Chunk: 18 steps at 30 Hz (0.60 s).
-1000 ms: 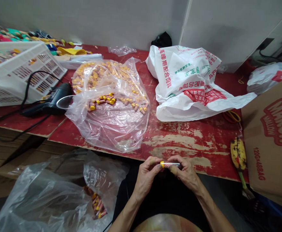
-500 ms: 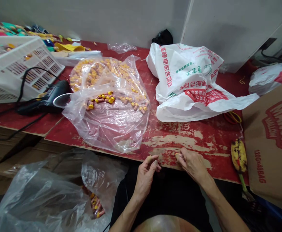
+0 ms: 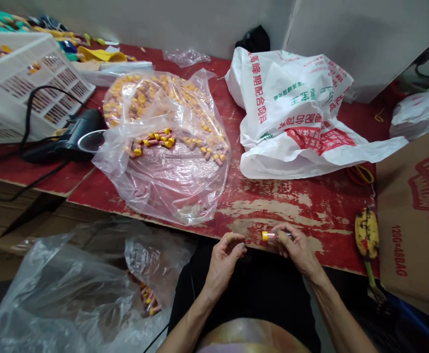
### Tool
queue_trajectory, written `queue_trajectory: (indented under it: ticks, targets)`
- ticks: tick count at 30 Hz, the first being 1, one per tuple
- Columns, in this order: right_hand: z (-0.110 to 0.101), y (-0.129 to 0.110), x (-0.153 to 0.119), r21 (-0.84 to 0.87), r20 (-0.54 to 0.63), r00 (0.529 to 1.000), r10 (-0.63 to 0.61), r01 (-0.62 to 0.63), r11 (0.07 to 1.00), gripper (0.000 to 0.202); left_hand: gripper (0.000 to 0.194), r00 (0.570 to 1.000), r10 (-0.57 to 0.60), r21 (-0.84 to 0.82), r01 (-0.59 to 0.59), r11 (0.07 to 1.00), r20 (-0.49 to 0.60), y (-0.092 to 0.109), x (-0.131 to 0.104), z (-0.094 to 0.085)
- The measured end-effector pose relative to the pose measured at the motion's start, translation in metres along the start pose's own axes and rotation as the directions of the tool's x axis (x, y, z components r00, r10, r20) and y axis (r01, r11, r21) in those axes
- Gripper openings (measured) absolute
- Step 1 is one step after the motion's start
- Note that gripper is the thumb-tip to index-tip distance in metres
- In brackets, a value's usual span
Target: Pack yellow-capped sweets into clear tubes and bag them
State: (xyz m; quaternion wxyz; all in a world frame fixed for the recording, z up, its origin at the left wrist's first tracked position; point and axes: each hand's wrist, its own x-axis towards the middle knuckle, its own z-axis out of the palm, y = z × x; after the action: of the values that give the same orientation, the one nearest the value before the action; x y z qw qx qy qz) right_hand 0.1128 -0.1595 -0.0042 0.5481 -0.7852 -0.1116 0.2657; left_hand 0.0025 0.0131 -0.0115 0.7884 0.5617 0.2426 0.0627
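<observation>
At the front edge of the worn red table (image 3: 262, 211), my right hand (image 3: 293, 243) pinches a small tube with a yellow cap (image 3: 269, 236), its capped end pointing left. My left hand (image 3: 226, 257) is a little to the left, apart from the tube, with thumb and fingertips curled close together; whether something tiny is between them I cannot make out. A clear plastic bag (image 3: 174, 196) beyond my left hand holds many yellow-capped pieces (image 3: 141, 98), with several lying nearer its mouth.
A white printed sack (image 3: 288, 122) lies at the back right. A carton (image 3: 413, 215) and a spotted banana (image 3: 367, 234) are on the right. On the left are a white basket (image 3: 23, 88) and a black corded tool (image 3: 73, 135). Another clear bag (image 3: 71, 299) hangs low left.
The yellow-capped tube now shows in my right hand, whose fingers have turned around it. My left hand has barely moved. The whole view has shifted slightly.
</observation>
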Motion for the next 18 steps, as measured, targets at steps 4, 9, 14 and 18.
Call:
queue_trajectory:
  ticks: [4,9,14,18]
  targets:
    - [0.013,-0.007,-0.012,0.159,0.068,0.998,-0.010,-0.001,0.987,0.032,0.019,0.998,0.038,-0.019,-0.037,0.999,0.051,0.002,-0.002,0.005]
    - [0.018,-0.008,-0.014,0.264,0.170,0.979,-0.115,0.067,0.962,0.027,0.015,0.993,0.090,-0.063,-0.085,0.994,0.082,0.005,-0.005,0.008]
    - [0.020,-0.005,-0.019,0.250,0.234,0.965,-0.119,0.059,0.967,0.027,0.018,0.992,0.020,-0.182,0.003,0.983,0.125,0.002,-0.008,0.005]
    - [0.023,-0.008,-0.022,0.149,0.226,0.958,-0.175,0.144,0.978,0.025,0.021,0.989,0.011,-0.243,0.026,0.970,0.149,0.002,-0.006,0.004]
